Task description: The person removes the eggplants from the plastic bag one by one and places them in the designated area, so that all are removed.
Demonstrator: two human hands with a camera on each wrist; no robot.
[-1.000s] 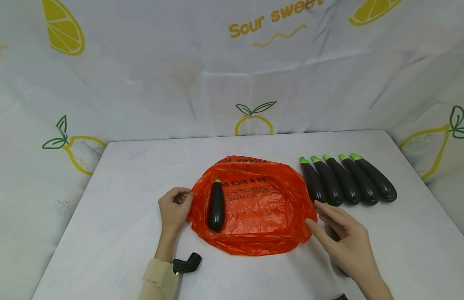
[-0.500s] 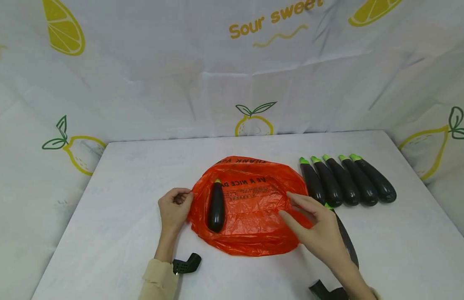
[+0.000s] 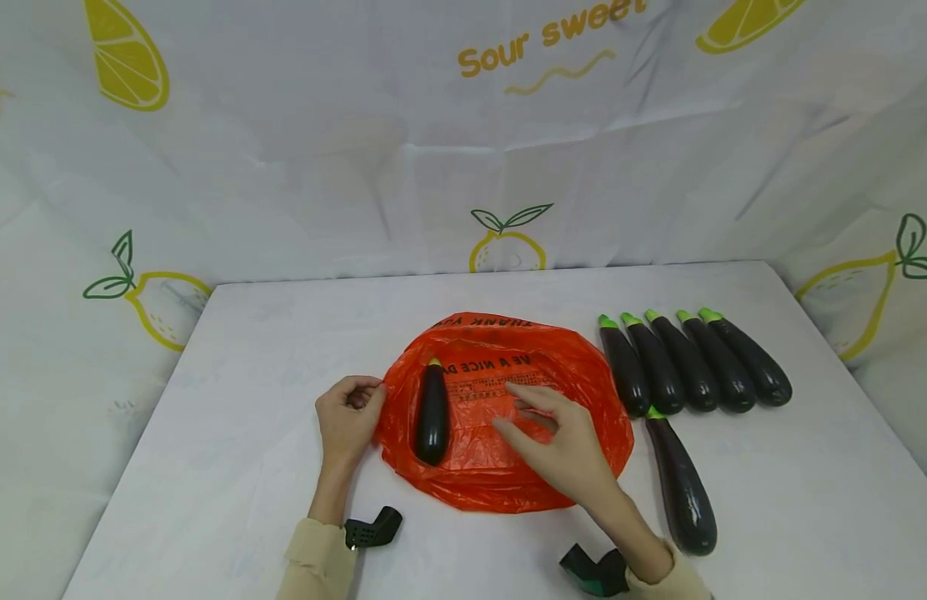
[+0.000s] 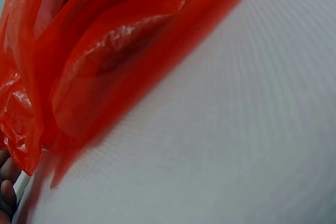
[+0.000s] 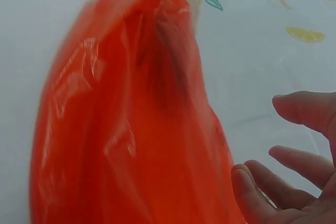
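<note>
A red plastic bag (image 3: 501, 487) with black print lies spread with its mouth facing up. Inside it, toward the left, rests one eggplant (image 3: 433, 421). My left hand (image 3: 347, 421) pinches the bag's left edge between thumb and fingers; the left wrist view catches only a bit of its fingers (image 4: 7, 195) below the red film. Over the right half of the bag hovers my right hand (image 3: 568, 446), thumb and fingers spread apart with nothing between them. The right wrist view shows those fingers (image 5: 304, 166) beside the bag's red side (image 5: 121, 129).
Several eggplants (image 3: 692, 367) lie in a row right of the bag, green stems pointing away. Another eggplant (image 3: 683, 492) lies nearer, below that row. Black devices sit at both wrists. A lemon-printed white cloth (image 3: 321, 192) hangs behind the white table (image 3: 208, 467).
My right hand has moved left from the bag's right edge to over its middle, uncovering the nearer eggplant. The left hand keeps its place on the bag's edge.
</note>
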